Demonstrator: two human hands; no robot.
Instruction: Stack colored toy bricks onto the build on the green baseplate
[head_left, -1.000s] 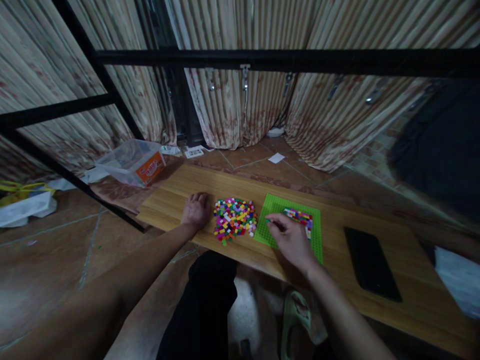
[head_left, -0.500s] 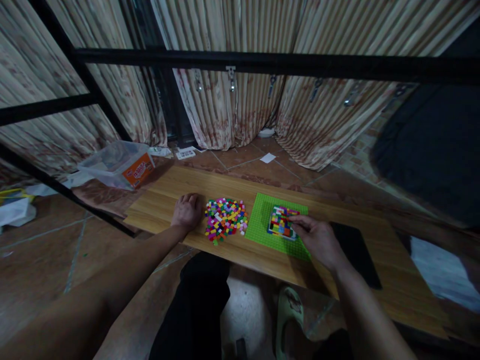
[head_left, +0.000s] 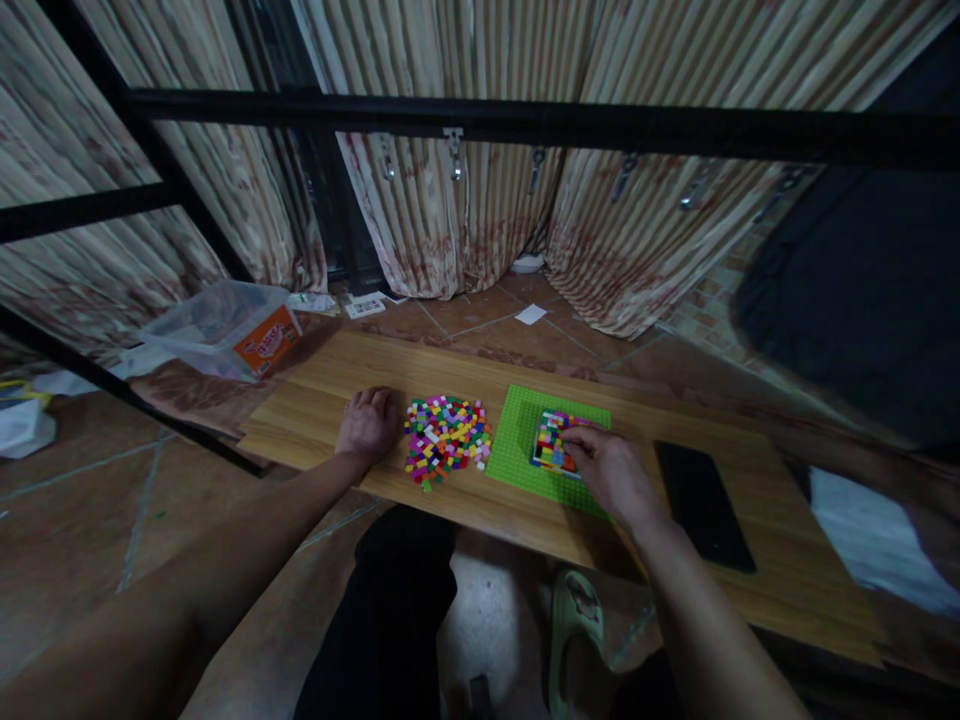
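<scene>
A heap of small coloured bricks (head_left: pixel 448 442) lies on a low wooden board (head_left: pixel 322 395). To its right is a green baseplate (head_left: pixel 517 448) carrying a small patch of fitted multicoloured bricks (head_left: pixel 549 444). My right hand (head_left: pixel 611 470) rests on the right side of that patch with its fingers bent down onto it; whether it pinches a brick is hidden. My left hand (head_left: pixel 367 425) lies loosely curled on the board just left of the heap, holding nothing that I can see.
A black phone (head_left: pixel 701 505) lies on the board right of the baseplate. A clear plastic tub with an orange label (head_left: pixel 225 330) stands on the tiled floor at the back left. Black metal bars (head_left: pixel 480 115) cross overhead. Curtains hang behind. My dark trouser leg and a green slipper (head_left: pixel 574 625) are below.
My right hand has gone from the baseplate's left part across to the brick patch on its right. The view has shifted slightly to the right. My left hand has stayed put.
</scene>
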